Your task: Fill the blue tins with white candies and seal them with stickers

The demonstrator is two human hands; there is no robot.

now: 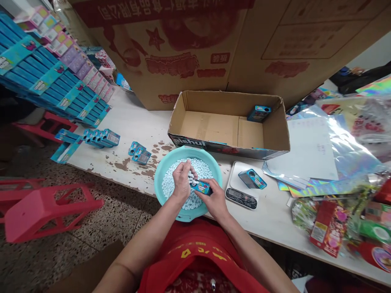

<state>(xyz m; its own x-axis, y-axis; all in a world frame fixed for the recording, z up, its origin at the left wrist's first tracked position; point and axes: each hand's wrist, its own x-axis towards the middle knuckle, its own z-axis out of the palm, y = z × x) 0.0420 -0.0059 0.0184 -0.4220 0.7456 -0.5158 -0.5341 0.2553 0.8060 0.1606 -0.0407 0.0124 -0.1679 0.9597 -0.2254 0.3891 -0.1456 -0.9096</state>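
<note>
A turquoise basin (pixel 158 179) full of small pale candies (pixel 171 179) stands at the table's front edge. Above it, my right hand (pixel 215 197) grips a small blue candy box (pixel 202 187), its open end facing left. My left hand (pixel 182 181) is cupped around several of the candies, right at the mouth of that box. To the right, another blue box (pixel 253 179) lies on a small kitchen scale (pixel 241 198). One more blue box (pixel 259 113) stands in the right end of an open cardboard box (pixel 210 122) behind the basin.
Several blue boxes (pixel 102 137) stand in a row on the left of the table, with two more (pixel 139 153) nearer. Stacked blue cartons (pixel 45 77) rise at far left. A big carton (pixel 195 49) blocks the back. Shiny sheets (pixel 305 154) and packets lie right. Red stools (pixel 45 211) stand left.
</note>
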